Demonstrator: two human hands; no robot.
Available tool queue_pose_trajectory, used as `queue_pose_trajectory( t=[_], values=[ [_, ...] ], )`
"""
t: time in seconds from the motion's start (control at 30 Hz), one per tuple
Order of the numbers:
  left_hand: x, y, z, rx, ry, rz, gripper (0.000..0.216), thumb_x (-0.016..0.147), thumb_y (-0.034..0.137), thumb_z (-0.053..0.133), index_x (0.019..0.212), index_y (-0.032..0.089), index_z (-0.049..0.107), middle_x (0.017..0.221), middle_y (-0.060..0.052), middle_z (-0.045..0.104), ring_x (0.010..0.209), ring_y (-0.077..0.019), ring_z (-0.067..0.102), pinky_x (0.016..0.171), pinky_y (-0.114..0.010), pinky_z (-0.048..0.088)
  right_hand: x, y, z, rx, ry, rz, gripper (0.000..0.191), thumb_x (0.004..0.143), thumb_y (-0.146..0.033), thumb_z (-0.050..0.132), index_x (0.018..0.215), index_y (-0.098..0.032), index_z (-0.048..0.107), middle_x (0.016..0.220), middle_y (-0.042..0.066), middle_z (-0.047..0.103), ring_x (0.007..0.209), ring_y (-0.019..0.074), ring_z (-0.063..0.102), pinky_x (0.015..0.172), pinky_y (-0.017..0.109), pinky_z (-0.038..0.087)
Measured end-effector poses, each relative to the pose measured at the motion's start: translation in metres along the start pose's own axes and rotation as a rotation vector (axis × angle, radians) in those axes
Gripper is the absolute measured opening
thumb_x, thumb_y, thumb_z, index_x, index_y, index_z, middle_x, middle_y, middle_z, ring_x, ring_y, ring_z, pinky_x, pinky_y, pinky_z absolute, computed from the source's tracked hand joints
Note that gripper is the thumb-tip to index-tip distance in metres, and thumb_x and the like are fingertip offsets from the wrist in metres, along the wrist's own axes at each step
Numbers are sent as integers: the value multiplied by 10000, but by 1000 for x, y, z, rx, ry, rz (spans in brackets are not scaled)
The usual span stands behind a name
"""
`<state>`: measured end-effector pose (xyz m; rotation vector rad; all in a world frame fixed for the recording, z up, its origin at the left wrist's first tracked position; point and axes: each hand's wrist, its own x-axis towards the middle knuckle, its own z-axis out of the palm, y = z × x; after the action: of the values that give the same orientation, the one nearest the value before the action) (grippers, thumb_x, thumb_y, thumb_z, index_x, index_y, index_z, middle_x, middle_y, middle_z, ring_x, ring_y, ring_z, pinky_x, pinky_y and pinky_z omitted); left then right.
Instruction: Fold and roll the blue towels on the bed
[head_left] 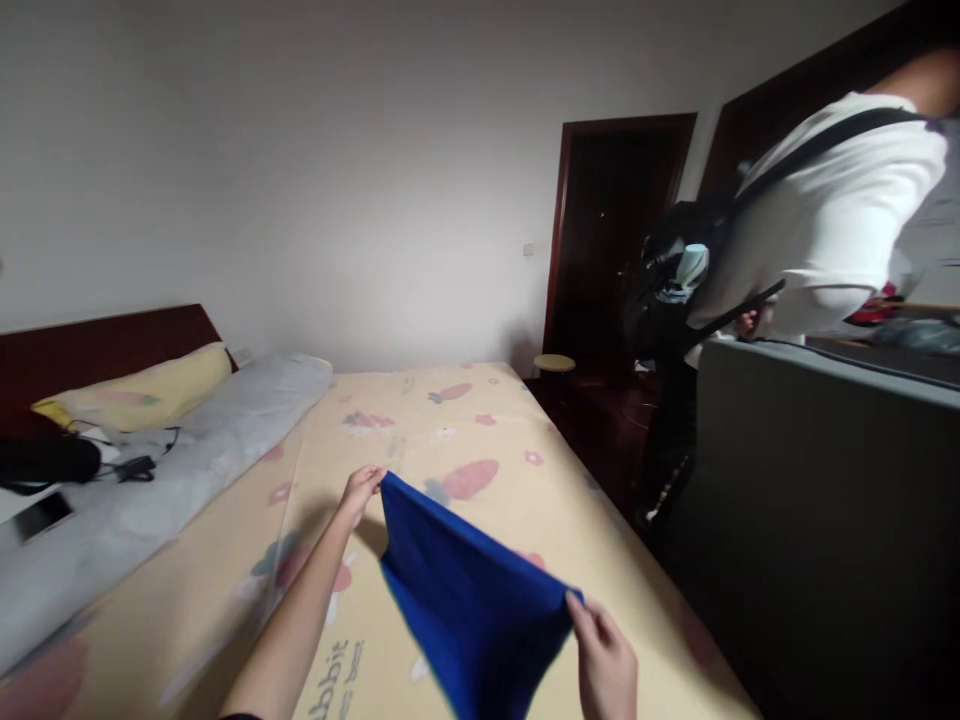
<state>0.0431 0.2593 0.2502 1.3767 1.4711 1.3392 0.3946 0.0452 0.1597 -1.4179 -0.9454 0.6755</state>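
Note:
A deep blue cloth hangs stretched between my two hands above a bed with a pale yellow printed sheet. My left hand reaches forward and pinches the cloth's far corner. My right hand, nearer to me at the lower right, grips the near corner with its fingers closed. The cloth sags in the middle and its lower edge runs out of the picture.
A long grey bolster, a yellow pillow, a dark item with cables and a phone lie at the left by the dark headboard. A person in a white shirt stands right, beyond a grey panel. A dark doorway is behind.

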Motion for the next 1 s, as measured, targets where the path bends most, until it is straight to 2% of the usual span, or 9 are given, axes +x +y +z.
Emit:
queue_pose_trajectory(
  t=[0.07,0.13,0.23,0.37,0.47,0.6,0.7,0.87,1.0],
  values=[
    [-18,25,-29,-88,20,5,527,528,661,715,699,182,577,651,15,611,635,-137,579,651,-278,450,25,-35,-2,130,64,40,477,702,-632,666,804,-166,663,693,12,673,699,192,623,626,291,508],
    [-38,47,-54,-164,41,22,517,528,617,753,751,179,591,680,18,627,654,-129,595,674,-272,464,51,-71,-3,247,93,40,600,584,-635,751,916,-145,650,621,-2,655,626,177,607,570,282,484],
    [-68,74,-83,-251,76,48,512,528,533,806,847,177,622,726,15,659,678,-124,617,688,-263,475,85,-118,-3,312,15,-41,719,557,-582,793,1099,-135,640,626,-2,669,652,173,614,609,289,488],
    [-99,98,-109,-306,97,56,562,522,486,832,949,159,668,803,-35,717,713,-149,651,701,-285,494,115,-155,-1,305,-160,-139,568,548,-573,798,857,-102,723,715,65,703,707,190,625,668,331,505],
    [-115,113,-120,-301,90,58,534,508,484,839,896,142,704,834,-78,744,746,-177,671,709,-305,511,128,-172,1,302,-252,-167,567,546,-585,793,810,-88,726,704,77,700,655,177,616,642,342,512],
    [-130,131,-131,-255,64,76,536,474,444,864,891,140,719,840,-89,757,750,-186,676,698,-304,522,134,-187,1,268,-376,-229,656,503,-527,834,966,-78,714,688,45,694,668,168,625,670,340,522],
    [-137,140,-138,-199,74,104,540,478,424,864,914,148,708,841,-74,757,732,-174,671,682,-294,520,137,-194,-1,209,-414,-284,628,523,-496,830,993,-97,712,677,23,694,667,162,630,687,331,520],
    [-139,141,-148,-64,107,148,504,468,457,850,839,151,701,784,-59,758,746,-185,682,711,-296,524,143,-203,-5,66,-441,-363,518,571,-538,787,897,-137,745,791,75,744,721,195,671,692,316,523],
    [-137,138,-151,60,105,162,468,484,484,829,797,164,692,765,-60,766,764,-218,699,713,-317,538,146,-207,-7,-56,-477,-418,494,606,-606,737,814,-158,747,706,62,727,640,188,657,615,291,510]
  ],
)
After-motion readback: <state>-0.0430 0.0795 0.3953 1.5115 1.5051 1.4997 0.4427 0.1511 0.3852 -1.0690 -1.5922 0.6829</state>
